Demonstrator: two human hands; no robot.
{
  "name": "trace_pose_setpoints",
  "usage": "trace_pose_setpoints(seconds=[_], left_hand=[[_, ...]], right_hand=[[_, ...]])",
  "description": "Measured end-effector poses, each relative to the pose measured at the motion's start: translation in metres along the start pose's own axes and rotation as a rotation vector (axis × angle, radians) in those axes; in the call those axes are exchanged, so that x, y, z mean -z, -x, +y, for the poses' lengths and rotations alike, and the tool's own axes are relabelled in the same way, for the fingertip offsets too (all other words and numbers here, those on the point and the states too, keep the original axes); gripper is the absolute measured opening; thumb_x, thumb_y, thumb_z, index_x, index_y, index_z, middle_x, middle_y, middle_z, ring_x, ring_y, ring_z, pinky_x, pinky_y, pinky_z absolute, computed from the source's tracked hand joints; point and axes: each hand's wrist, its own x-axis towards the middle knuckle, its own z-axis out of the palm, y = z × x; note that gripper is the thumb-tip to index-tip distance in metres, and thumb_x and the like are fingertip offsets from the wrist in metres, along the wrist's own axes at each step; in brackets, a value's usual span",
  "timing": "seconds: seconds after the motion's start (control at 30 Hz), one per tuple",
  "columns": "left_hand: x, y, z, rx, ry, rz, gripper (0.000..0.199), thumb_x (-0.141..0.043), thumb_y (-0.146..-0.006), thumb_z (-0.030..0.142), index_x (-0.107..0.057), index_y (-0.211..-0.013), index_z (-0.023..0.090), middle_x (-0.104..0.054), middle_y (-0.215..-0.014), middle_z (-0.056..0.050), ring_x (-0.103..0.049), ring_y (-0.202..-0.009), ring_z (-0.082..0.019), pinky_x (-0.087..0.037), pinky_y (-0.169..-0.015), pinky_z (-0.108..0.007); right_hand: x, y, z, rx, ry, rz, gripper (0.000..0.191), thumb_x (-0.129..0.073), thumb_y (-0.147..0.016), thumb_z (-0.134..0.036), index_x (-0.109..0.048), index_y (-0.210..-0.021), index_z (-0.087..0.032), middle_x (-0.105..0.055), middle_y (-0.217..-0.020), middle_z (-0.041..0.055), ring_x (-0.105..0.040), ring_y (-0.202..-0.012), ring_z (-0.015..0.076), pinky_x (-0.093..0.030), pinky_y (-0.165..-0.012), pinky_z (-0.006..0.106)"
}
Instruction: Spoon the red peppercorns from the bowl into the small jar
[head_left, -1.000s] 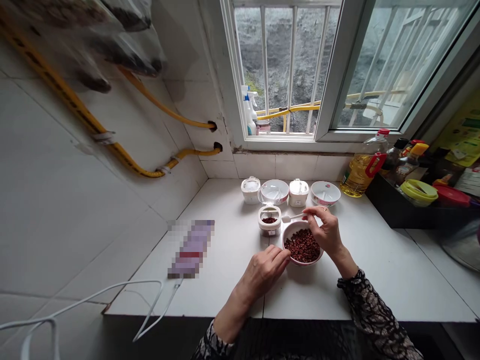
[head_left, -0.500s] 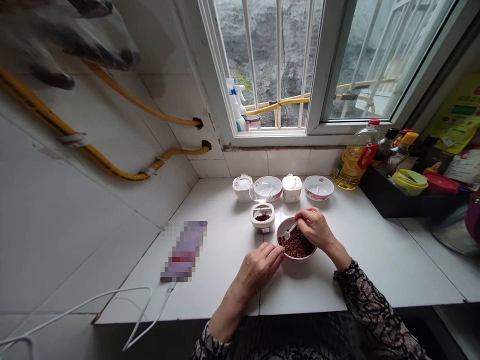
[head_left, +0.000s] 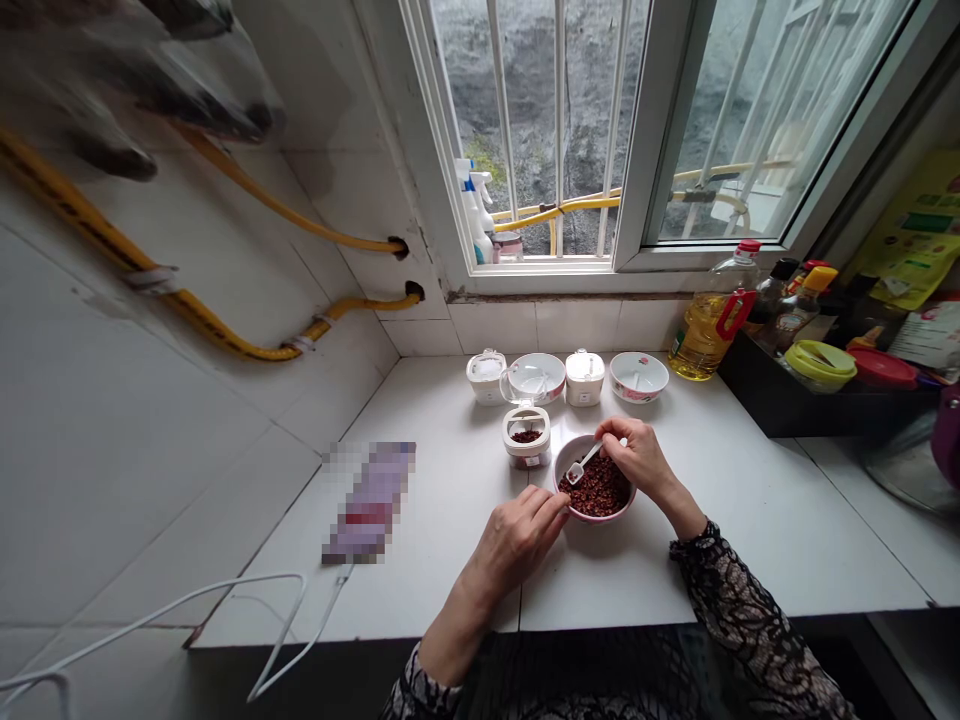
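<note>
A bowl [head_left: 596, 519] with a pinkish outside stands near the front of the counter, holding dark red, dried bits that look like peppercorns [head_left: 604, 487]. My left hand [head_left: 517, 535] grips the bowl's left rim between thumb and fingers. Pinched in my right hand [head_left: 634, 455] is a small white spoon [head_left: 581, 468], its scoop over the left part of the bowl with a few red bits in it. Just left of the bowl sits a seasoning jar [head_left: 526, 445], its lid raised, with similar red bits inside.
Behind stand two lidded white jars [head_left: 487, 380] [head_left: 584, 380] and two flowered bowls [head_left: 541, 378] [head_left: 639, 380]. An oil bottle [head_left: 705, 325] and a black box [head_left: 765, 385] of condiments are at right. A blurred purple object [head_left: 369, 505] with a white cable [head_left: 289, 625] lies left.
My right hand has moved slightly right and the spoon's scoop has turned, now showing a few bits in it. My left hand stays at the bowl's rim.
</note>
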Motion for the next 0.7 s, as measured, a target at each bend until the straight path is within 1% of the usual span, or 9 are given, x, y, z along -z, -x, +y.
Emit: trace_pose_setpoints(seconds=[0.1,0.27,0.33,0.37,0.47,0.53,0.6,0.7], left_hand=[[0.0,0.0,0.0,-0.003,-0.005,-0.001,0.013,-0.044,-0.103,0.019,-0.056,-0.107,0.017,-0.066,-0.082,-0.003,-0.062,-0.072,-0.017,-0.051,-0.06,-0.026],[0.0,0.0,0.001,0.007,-0.006,0.001,0.013,-0.044,-0.103,0.019,-0.056,-0.105,0.017,-0.064,-0.079,-0.003,-0.062,-0.071,-0.016,-0.05,-0.059,-0.025],[-0.001,0.0,0.001,0.008,-0.011,0.004,0.012,-0.044,-0.103,0.019,-0.056,-0.104,0.017,-0.064,-0.078,-0.002,-0.061,-0.07,-0.015,-0.049,-0.058,-0.024],[-0.001,0.0,0.001,0.009,-0.014,0.005,0.013,-0.044,-0.102,0.02,-0.057,-0.104,0.017,-0.063,-0.078,-0.002,-0.061,-0.07,-0.015,-0.048,-0.057,-0.024],[-0.002,0.001,0.0,0.017,-0.024,-0.007,0.014,-0.044,-0.103,0.02,-0.058,-0.104,0.017,-0.062,-0.076,-0.002,-0.06,-0.07,-0.015,-0.049,-0.057,-0.024],[-0.002,0.001,0.0,0.021,-0.028,-0.015,0.016,-0.043,-0.103,0.021,-0.058,-0.104,0.017,-0.062,-0.076,-0.002,-0.06,-0.069,-0.015,-0.049,-0.058,-0.025],[-0.003,0.002,0.0,0.02,-0.033,-0.013,0.017,-0.042,-0.103,0.02,-0.058,-0.103,0.017,-0.062,-0.075,-0.002,-0.059,-0.068,-0.016,-0.048,-0.057,-0.025],[-0.005,0.003,0.0,0.018,-0.034,-0.006,0.016,-0.042,-0.103,0.019,-0.058,-0.103,0.017,-0.062,-0.075,-0.002,-0.059,-0.068,-0.016,-0.048,-0.057,-0.026]], right_hand=[[0.0,0.0,0.001,-0.061,-0.069,-0.012,0.018,-0.049,-0.071,-0.019,-0.066,-0.066,-0.021,-0.065,-0.053,-0.0018,-0.059,-0.053,0.0151,-0.048,-0.061,0.027],[-0.001,-0.004,0.006,-0.251,-0.3,0.002,0.015,-0.054,-0.07,-0.027,-0.067,-0.069,-0.02,-0.065,-0.053,-0.0007,-0.06,-0.052,0.0155,-0.049,-0.058,0.028],[-0.004,-0.007,0.006,-0.276,-0.409,0.016,0.016,-0.059,-0.071,-0.033,-0.067,-0.072,-0.019,-0.067,-0.056,0.001,-0.061,-0.054,0.0162,-0.051,-0.059,0.03],[-0.006,-0.008,0.004,-0.267,-0.447,0.03,0.018,-0.061,-0.072,-0.035,-0.068,-0.074,-0.019,-0.069,-0.058,0.002,-0.063,-0.056,0.0166,-0.053,-0.061,0.03],[-0.014,-0.007,-0.005,-0.171,-0.455,0.11,0.022,-0.061,-0.08,-0.039,-0.068,-0.085,-0.019,-0.073,-0.07,0.005,-0.067,-0.065,0.0185,-0.056,-0.067,0.033],[-0.02,-0.004,-0.011,-0.058,-0.373,0.153,0.021,-0.057,-0.088,-0.037,-0.068,-0.093,-0.019,-0.075,-0.081,0.0066,-0.07,-0.074,0.0198,-0.056,-0.071,0.035],[-0.026,-0.001,-0.016,0.117,-0.211,0.158,0.018,-0.053,-0.092,-0.03,-0.068,-0.097,-0.021,-0.075,-0.088,0.0073,-0.069,-0.081,0.0211,-0.055,-0.077,0.037],[-0.031,0.001,-0.019,0.427,0.061,0.069,0.022,-0.048,-0.094,-0.018,-0.069,-0.097,-0.021,-0.075,-0.086,0.0074,-0.067,-0.08,0.0218,-0.052,-0.085,0.042]])
